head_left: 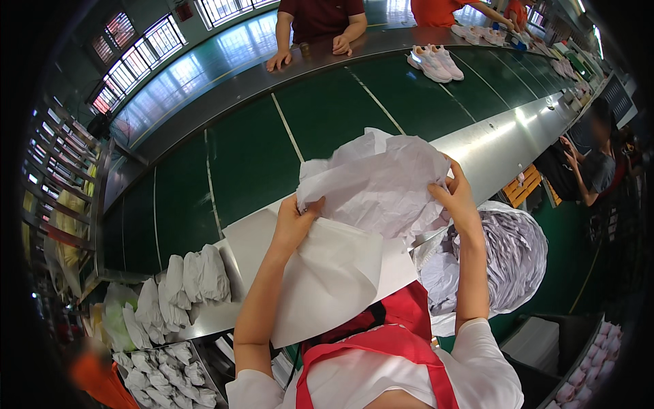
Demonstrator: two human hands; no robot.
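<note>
Nearest the camera, a white shirt (368, 375) beneath a red apron (409, 303). From there, left to right: at the lower left, a plastic tray (212, 368) packed with small white paper bundles (167, 376); just above, larger white paper rolls (204, 274) side by side on the near metal counter (501, 143). Beyond, crossing the whole width, a green conveyor belt (248, 153) with pale cross lines. Next, large white sheets (327, 276) in layers at the counter's near edge, the upper sheet curling. Left hand (298, 219) above these, clamped on the left edge of a thin crumpled paper (381, 184), thumb toward the camera. The paper itself spread between the 2 hands, in front of the belt and partly over the white sheets; impossible to tell whether touching them. Across the belt, a person in a dark red shirt (320, 19), 2 hands on the far ledge. Farther right on the belt, 2 pale shoes (436, 65) close together. Right hand (456, 203) clamped on the paper's right edge, thumb in front, fingers behind. Below the right forearm and beside it, a big round bag (538, 290) full of crumpled paper sheets (507, 255). At far right, a seated person in grey (603, 167).
</note>
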